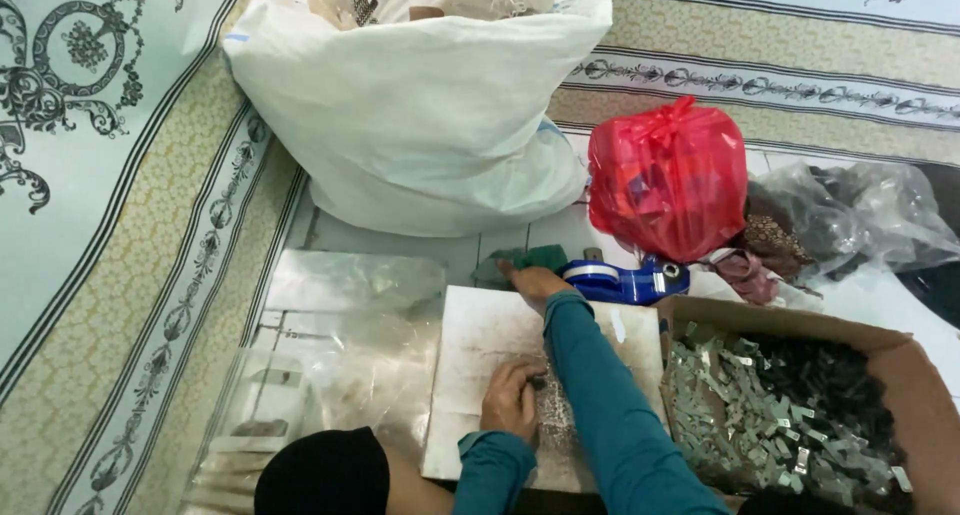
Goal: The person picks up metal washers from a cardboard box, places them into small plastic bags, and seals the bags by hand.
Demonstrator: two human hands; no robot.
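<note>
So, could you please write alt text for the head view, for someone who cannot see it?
Seen from above, a person's left hand rests on a pale board on the floor while the right hand reaches toward a blue tape dispenser. A cardboard box of small metal pieces, a red bag and a white sack lie around.

Box (905, 375) right of board (480, 345), sack (420, 125) behind

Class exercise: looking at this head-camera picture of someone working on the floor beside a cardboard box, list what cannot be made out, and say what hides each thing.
- Left hand, head view: what its fingers pinch is too small to tell.
- Right hand: fingertips hidden against a green cloth; grip unclear.
- White sack: contents cut off by the top edge.
- Red bag: knotted, its contents only blurred shapes.
- Cardboard box: small silvery pieces too small to identify; the corner is cut off.
</note>
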